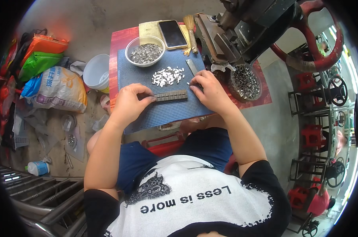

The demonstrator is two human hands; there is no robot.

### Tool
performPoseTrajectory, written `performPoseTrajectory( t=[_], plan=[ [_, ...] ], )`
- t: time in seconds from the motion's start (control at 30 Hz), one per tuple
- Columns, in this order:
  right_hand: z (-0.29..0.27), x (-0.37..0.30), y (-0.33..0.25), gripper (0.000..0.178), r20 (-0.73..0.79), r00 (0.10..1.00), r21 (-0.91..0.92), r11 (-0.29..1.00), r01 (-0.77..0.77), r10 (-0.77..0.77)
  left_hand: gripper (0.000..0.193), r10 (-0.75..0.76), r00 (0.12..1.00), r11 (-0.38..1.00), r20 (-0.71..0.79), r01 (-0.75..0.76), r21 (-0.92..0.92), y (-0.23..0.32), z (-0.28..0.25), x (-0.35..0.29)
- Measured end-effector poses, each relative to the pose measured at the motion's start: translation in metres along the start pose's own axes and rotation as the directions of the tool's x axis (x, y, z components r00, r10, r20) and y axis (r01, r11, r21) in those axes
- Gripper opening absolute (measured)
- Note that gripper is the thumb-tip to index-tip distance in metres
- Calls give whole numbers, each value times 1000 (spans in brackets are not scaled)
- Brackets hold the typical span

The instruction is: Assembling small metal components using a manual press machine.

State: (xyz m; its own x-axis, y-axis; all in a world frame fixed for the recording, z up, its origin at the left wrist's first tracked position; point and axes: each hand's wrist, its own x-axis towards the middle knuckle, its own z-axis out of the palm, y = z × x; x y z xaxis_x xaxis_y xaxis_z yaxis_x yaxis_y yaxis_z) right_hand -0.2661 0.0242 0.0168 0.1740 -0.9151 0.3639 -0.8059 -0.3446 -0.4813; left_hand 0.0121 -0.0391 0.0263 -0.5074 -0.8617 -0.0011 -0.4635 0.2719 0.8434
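Observation:
On a blue textured mat [147, 114] lies a dark metal bar [171, 96] with a row of cross slots. My left hand [131, 100] pinches the bar's left end between thumb and fingers. To the right of the bar, my right hand [208, 91] is closed, with a tiny light metal piece showing at its fingertips. A loose pile of small shiny metal pieces [167, 76] is spread just beyond the bar. Behind that pile stands a clear round bowl [127, 55] filled with more small metal parts. A flat metal strip [191, 66] lies beyond my right hand.
A heavy press with a red handwheel [305, 59] rises at the far right, beside a clear tub of metal parts [245, 83]. A phone [172, 34] and a small brush [191, 33] lie at the back. Left stand a white bucket [96, 73] and bags [56, 89].

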Motion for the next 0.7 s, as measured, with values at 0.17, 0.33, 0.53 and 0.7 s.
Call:
performPoseTrajectory(
  t=[0.17,0.33,0.53,0.7],
  plan=[
    [-6,3,0,12,-34,992,101,988,-120,124,13,12,999,1000,-45,-13,-21,8,5,8],
    [0,7,-4,14,-39,995,66,994,-86,89,12,216,967,971,-133,-198,134,21,33,30],
    [14,7,2,14,-91,995,-35,999,-41,37,14,271,950,906,-157,-197,375,27,54,44],
    [4,2,-15,14,-22,997,162,984,79,-76,14,380,912,861,-152,-289,419,27,54,45]
  ],
)
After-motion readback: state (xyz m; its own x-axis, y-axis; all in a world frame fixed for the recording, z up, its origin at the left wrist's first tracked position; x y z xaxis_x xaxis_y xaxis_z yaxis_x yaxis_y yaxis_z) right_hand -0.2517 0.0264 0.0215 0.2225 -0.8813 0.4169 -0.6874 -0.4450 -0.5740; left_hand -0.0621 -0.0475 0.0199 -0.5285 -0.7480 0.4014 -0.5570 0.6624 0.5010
